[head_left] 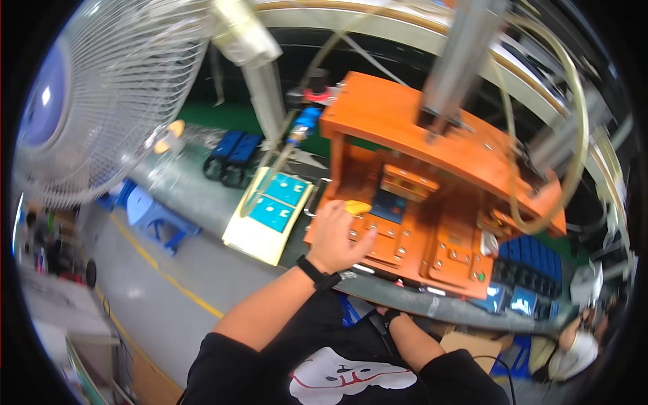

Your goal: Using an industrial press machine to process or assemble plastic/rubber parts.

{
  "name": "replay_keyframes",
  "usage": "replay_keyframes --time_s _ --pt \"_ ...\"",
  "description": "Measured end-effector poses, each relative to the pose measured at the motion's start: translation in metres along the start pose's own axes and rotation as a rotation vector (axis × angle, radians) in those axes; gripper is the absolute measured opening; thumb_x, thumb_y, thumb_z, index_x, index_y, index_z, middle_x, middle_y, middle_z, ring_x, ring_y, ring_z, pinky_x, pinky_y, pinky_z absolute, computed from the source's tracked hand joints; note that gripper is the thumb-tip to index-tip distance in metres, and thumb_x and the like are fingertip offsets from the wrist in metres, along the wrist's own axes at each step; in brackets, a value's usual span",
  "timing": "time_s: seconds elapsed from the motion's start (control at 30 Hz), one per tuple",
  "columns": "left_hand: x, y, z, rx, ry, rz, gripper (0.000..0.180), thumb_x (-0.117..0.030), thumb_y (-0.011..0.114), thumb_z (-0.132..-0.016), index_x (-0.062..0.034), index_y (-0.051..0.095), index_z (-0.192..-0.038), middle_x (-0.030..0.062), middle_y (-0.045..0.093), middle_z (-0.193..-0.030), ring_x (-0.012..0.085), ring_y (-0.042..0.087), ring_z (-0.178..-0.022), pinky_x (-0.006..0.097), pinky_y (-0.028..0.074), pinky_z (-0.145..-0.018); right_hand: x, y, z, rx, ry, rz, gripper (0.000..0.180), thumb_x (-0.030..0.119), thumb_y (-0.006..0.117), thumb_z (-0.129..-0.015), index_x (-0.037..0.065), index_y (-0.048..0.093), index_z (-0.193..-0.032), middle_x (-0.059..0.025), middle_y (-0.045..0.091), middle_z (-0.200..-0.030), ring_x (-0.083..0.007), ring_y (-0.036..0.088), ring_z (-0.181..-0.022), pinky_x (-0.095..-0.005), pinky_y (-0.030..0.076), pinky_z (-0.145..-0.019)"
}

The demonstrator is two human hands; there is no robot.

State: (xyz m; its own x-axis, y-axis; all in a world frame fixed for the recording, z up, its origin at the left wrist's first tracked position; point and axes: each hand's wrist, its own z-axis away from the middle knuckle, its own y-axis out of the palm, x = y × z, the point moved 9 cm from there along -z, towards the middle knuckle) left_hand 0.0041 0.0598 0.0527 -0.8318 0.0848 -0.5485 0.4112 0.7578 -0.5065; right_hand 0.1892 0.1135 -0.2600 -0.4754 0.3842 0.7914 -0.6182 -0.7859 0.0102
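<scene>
My left hand (337,236) reaches over the left front of an orange press fixture (405,108). Its fingers are apart, with yellow covering (357,207) at the fingertips, and nothing shows in its grasp. Just beyond the fingertips, a dark blue rectangular part (388,205) sits in the fixture under an orange block (410,182). My right hand (383,313) is low, close to my body at the bench edge. Its fingers are mostly hidden, and a dark shape lies beside it that I cannot make out.
Left of the fixture lies a pale yellow board (253,237) with turquoise sheets (273,212). Blue-and-black parts (233,156) stand behind it; several more (530,263) stand at the right. A caged fan (121,88) fills the upper left. A hose (577,155) loops beside the cylinder.
</scene>
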Motion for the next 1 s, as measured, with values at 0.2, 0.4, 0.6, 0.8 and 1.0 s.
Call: replay_keyframes --time_s 0.2,0.4,0.6,0.8,1.0 --pt "-0.001 0.002 0.001 0.063 0.007 -0.026 0.048 -0.029 0.077 -0.082 -0.005 0.066 -0.123 0.0171 0.065 -0.118 0.0387 0.053 -0.116 0.047 0.039 -0.102 -0.015 0.011 0.018 0.1 0.103 0.011 0.035 0.033 0.066 -0.101 0.0 0.07 -0.11 -0.0107 0.069 -0.093 -0.0191 0.064 -0.082 -0.0324 0.051 -0.071" --pt "-0.012 0.005 0.004 0.253 0.127 -0.097 0.085 -0.048 0.09 -0.069 -0.0019 0.059 -0.132 0.0195 0.057 -0.136 0.0421 0.047 -0.129 0.053 0.035 -0.113 -0.007 0.021 0.073 0.215 -0.146 0.502 0.043 0.04 0.066 -0.101 0.0 0.069 -0.114 -0.0174 0.071 -0.098 -0.0273 0.069 -0.093 -0.0377 0.053 -0.084" --pt "-0.014 0.011 0.003 0.32 0.184 -0.072 0.094 -0.03 0.096 -0.06 -0.0029 0.052 -0.14 0.0202 0.052 -0.139 0.0432 0.045 -0.133 0.05 0.034 -0.117 0.031 -0.04 0.172 0.092 -0.221 0.309 0.037 0.036 0.064 -0.103 0.002 0.068 -0.118 -0.0089 0.073 -0.102 -0.0193 0.066 -0.095 -0.0335 0.052 -0.086" --pt "0.006 0.016 0.014 0.33 0.043 -0.023 0.098 -0.021 0.095 -0.06 -0.002 0.049 -0.144 0.0202 0.047 -0.143 0.0417 0.042 -0.137 0.047 0.03 -0.12 0.104 -0.169 0.267 0.062 -0.221 0.065 0.03 0.033 0.062 -0.106 0.008 0.071 -0.119 0.0013 0.072 -0.1 -0.0098 0.066 -0.091 -0.0288 0.054 -0.081" --pt "0.018 0.02 0.019 0.333 -0.069 -0.021 0.107 -0.018 0.096 -0.052 -0.0037 0.047 -0.146 0.023 0.041 -0.151 0.0442 0.035 -0.144 0.051 0.026 -0.122 0.192 -0.378 0.231 -0.635 -0.243 0.606 0.033 0.033 0.068 -0.098 0.004 0.072 -0.112 -0.0108 0.074 -0.094 -0.0226 0.072 -0.09 -0.0373 0.057 -0.082"
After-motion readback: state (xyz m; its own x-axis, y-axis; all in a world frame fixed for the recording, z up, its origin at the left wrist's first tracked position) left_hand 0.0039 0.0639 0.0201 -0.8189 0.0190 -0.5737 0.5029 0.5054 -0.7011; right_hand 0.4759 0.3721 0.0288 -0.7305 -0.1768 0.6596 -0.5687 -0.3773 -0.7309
